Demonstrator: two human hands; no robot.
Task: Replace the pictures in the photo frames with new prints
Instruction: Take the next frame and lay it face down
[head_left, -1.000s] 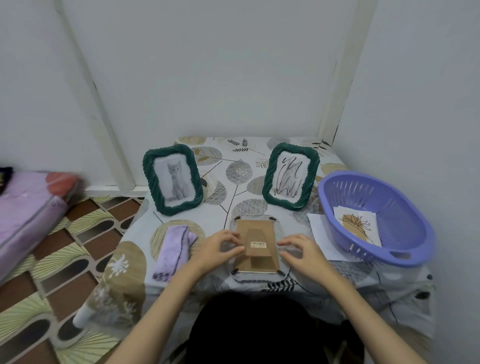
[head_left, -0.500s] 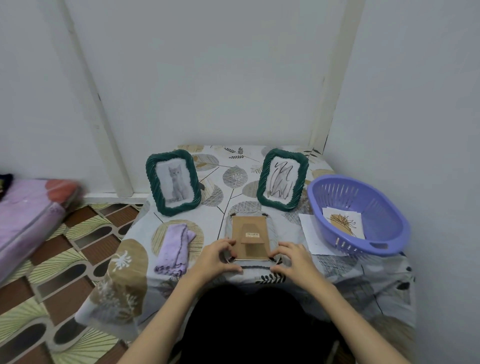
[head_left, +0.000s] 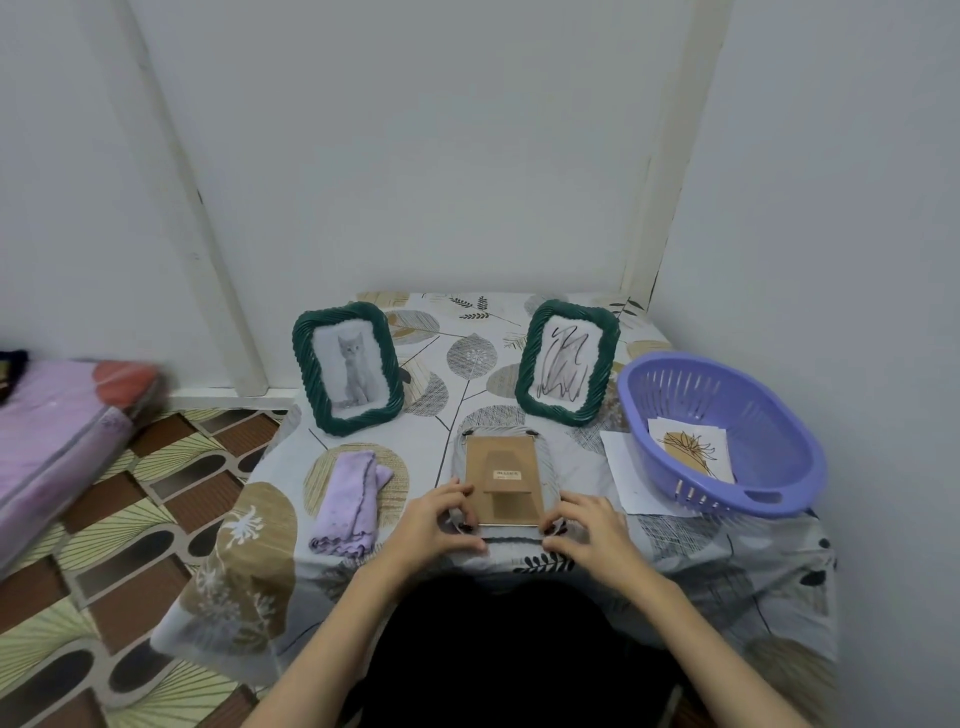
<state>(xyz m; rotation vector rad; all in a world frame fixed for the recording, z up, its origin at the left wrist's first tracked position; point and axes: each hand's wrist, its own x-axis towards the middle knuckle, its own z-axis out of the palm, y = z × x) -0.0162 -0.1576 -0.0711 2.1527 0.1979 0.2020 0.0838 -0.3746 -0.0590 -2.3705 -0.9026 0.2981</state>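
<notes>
**Hands settle at the frame's near corners**

Since a moment ago both hands have slid down to the near corners. The left hand (head_left: 441, 522) and right hand (head_left: 587, 530) pinch the face-down frame (head_left: 503, 480), lying at the table's (head_left: 727, 545) front edge. It looks light, rigid, its glass fragile; edges are safest. The purple basket (head_left: 779, 499), right side, holds prints (head_left: 693, 452).

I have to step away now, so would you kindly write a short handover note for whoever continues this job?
Left hand and right hand each pinch a near corner of the face-down frame, brown backing still on, lying at the table's front middle.
Cat frame and scribble frame stand upright behind it.
One print lies in the purple basket; a white sheet lies partly beneath it.
Done: none visibly finished.
Left: open the backing, swap prints, close.
</notes>
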